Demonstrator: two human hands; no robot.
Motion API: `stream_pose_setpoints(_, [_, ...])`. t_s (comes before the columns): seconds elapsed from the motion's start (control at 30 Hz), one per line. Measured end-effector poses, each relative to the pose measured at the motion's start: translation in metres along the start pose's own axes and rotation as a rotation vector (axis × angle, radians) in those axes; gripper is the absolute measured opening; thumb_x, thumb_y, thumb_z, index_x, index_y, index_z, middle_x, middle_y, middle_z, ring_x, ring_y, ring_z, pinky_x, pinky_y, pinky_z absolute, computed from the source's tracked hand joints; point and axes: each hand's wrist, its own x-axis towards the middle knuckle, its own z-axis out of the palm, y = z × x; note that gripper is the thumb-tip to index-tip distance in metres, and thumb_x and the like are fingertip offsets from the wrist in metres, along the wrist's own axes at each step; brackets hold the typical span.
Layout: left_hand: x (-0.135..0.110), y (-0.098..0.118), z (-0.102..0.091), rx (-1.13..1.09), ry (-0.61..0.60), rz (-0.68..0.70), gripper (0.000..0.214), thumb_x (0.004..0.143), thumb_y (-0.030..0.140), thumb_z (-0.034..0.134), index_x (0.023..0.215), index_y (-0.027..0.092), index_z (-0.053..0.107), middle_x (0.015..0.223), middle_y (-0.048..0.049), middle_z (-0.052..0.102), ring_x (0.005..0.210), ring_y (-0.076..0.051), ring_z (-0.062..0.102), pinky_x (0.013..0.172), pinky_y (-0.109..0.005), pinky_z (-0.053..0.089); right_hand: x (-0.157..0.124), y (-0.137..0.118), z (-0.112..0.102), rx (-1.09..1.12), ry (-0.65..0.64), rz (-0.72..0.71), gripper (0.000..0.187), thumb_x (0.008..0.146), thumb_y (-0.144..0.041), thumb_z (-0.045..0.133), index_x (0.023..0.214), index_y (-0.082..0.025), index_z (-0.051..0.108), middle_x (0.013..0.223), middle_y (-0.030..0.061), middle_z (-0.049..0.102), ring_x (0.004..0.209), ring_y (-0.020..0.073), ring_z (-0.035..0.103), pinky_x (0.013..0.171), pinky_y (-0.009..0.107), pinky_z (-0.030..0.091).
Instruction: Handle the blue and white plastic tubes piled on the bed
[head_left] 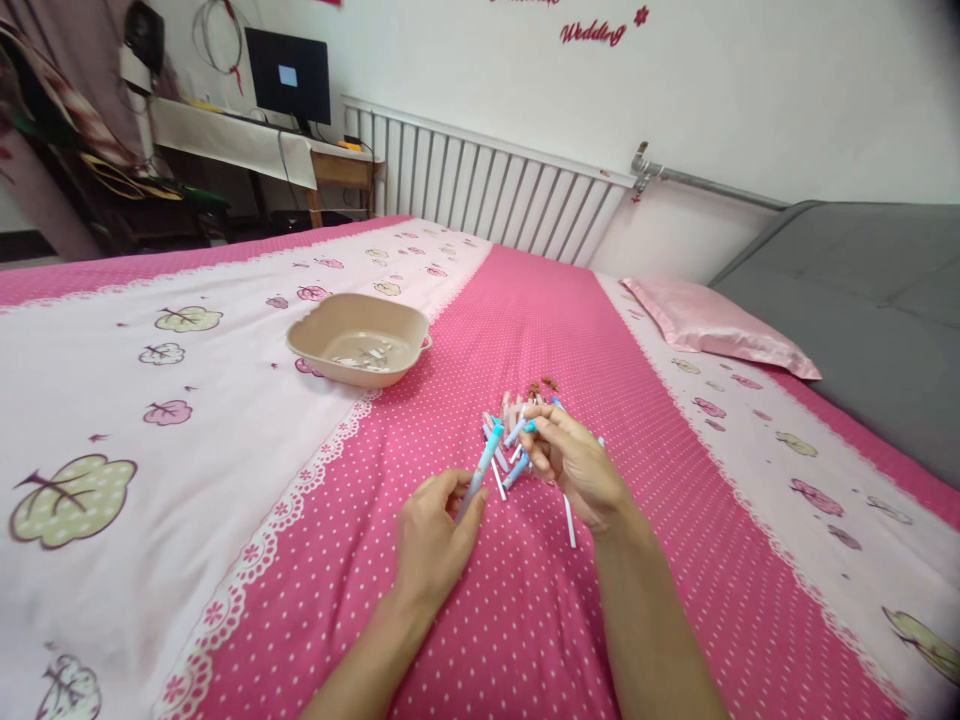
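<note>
My left hand (pixel 433 535) pinches a light blue pen (pixel 481 468) near its lower end, tip pointing up and away. My right hand (pixel 574 462) is closed around a small blue pen part (pixel 520 430) at its fingertips, just above a pile of several pens (pixel 517 420) in pink, blue and white lying on the pink dotted bedspread (pixel 525 330). Both hands hover over the bed, close to the pile. A loose white refill (pixel 569 522) lies under my right wrist.
A beige plastic basin (pixel 358 340) with a few small clear pieces inside sits on the bed to the far left. A pink pillow (pixel 712 322) lies at the right. Behind are a white radiator (pixel 487 185), a desk with a monitor (pixel 289 75), and a grey sofa (pixel 862 300).
</note>
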Motion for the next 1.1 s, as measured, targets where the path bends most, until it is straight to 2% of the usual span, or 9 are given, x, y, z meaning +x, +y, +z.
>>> stream_pose_setpoints(0.13, [0.0,0.001,0.0,0.032,-0.025,0.062,0.014,0.077,0.028,0.052,0.081,0.018,0.06,0.068,-0.0004,0.061,0.061,-0.013,0.053,0.059,-0.024,0.04,-0.005,-0.005,0.003,-0.13,0.02,-0.07,0.024,0.076,-0.039,0.057,0.086,-0.019,0.047,0.066,-0.0018,0.059,0.046,0.0055,0.046,0.04,0.016,0.028])
stream_pose_setpoints(0.27, [-0.001,0.003,-0.001,0.06,-0.039,0.107,0.015,0.077,0.029,0.052,0.081,0.018,0.061,0.067,-0.0008,0.062,0.061,-0.013,0.053,0.058,-0.024,0.039,-0.01,-0.011,0.007,-0.204,0.078,-0.106,0.027,0.074,-0.04,0.06,0.085,-0.018,0.051,0.065,-0.0011,0.059,0.046,0.0052,0.044,0.041,0.017,0.029])
stream_pose_setpoints(0.53, [-0.001,0.003,-0.001,0.05,-0.052,0.121,0.017,0.078,0.03,0.05,0.083,0.019,0.062,0.07,-0.0015,0.063,0.063,-0.014,0.053,0.06,-0.025,0.04,-0.013,-0.015,0.008,-0.36,0.097,-0.168,0.023,0.073,-0.038,0.061,0.084,-0.019,0.055,0.067,-0.0002,0.057,0.049,0.0074,0.045,0.043,0.02,0.033])
stream_pose_setpoints(0.87, [-0.001,0.002,-0.001,0.047,-0.049,0.129,0.017,0.079,0.03,0.051,0.084,0.019,0.063,0.071,-0.0016,0.064,0.063,-0.014,0.054,0.06,-0.025,0.041,-0.014,-0.013,0.008,-0.451,0.087,-0.19,0.025,0.073,-0.039,0.061,0.088,-0.019,0.059,0.069,0.0006,0.057,0.054,0.0093,0.046,0.048,0.022,0.036])
stream_pose_setpoints(1.1, [-0.001,0.002,-0.001,0.053,-0.06,0.116,0.018,0.079,0.032,0.05,0.083,0.019,0.062,0.069,-0.0016,0.063,0.063,-0.014,0.054,0.06,-0.026,0.041,-0.013,-0.008,0.01,-0.525,0.117,-0.201,0.024,0.072,-0.04,0.062,0.083,-0.019,0.059,0.069,0.0018,0.059,0.06,0.013,0.052,0.051,0.024,0.042])
